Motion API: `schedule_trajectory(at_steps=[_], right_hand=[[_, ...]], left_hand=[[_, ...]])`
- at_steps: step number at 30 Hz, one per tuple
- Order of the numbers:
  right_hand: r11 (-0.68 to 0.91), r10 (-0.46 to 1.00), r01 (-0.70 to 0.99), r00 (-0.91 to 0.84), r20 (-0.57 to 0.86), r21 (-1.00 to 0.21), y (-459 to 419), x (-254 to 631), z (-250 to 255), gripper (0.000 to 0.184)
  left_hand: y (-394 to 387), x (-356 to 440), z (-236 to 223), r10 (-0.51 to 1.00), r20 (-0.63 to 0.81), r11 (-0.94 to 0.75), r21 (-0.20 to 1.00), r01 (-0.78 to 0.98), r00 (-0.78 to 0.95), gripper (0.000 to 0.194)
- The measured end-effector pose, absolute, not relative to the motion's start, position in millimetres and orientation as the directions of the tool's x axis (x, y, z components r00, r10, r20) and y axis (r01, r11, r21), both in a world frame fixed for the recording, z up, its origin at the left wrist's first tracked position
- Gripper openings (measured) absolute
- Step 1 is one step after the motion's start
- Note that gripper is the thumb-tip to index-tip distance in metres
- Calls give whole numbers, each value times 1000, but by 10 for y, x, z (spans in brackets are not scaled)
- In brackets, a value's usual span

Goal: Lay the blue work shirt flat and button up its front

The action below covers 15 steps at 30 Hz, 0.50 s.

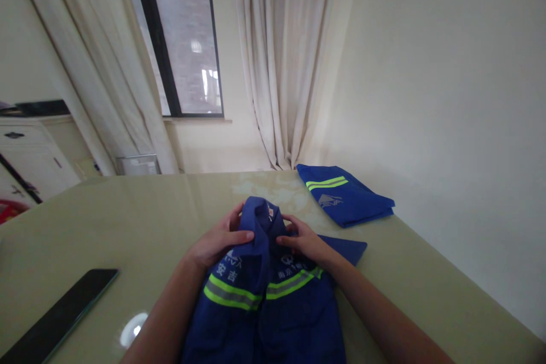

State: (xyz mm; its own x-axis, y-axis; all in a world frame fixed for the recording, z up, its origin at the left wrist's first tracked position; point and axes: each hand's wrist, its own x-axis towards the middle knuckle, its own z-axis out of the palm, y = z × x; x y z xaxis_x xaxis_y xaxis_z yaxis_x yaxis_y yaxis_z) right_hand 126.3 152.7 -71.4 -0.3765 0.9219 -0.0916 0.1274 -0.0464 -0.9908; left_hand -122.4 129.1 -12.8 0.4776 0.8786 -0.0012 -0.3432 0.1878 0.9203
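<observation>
A blue work jacket (pixel 294 318) with yellow-green and grey reflective bands and white lettering lies front side up on the table before me. Its collar stands raised at the far end. On the collar's left side my left hand (pixel 219 239) is closed, the thumb on top and the fingers behind the cloth. My right hand (pixel 305 239) grips the right side of the collar, thumb pressed on the fabric. From under my right forearm a blue sleeve (pixel 347 247) sticks out to the right. The jacket's lower end runs out of view.
A folded blue garment (pixel 345 196) with a reflective band lies at the table's far right, near the wall. At left on the pale green table (pixel 140 222) is a dark flat phone-like object (pixel 63 313). Behind are curtains (pixel 281 57), a window and a white cabinet (pixel 38 148).
</observation>
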Motion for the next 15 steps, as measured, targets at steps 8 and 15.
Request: schedule_trajectory(at_steps=[8, 15], right_hand=[[-21, 954, -95, -300, 9, -995, 1586, 1369, -511, 41], [37, 965, -197, -246, 86, -980, 1606, 1501, -376, 35]], left_hand=[[1384, -1177, 0, 990, -40, 100, 880, -464, 139, 37], [1430, -1362, 46, 986, -123, 159, 894, -419, 114, 27]])
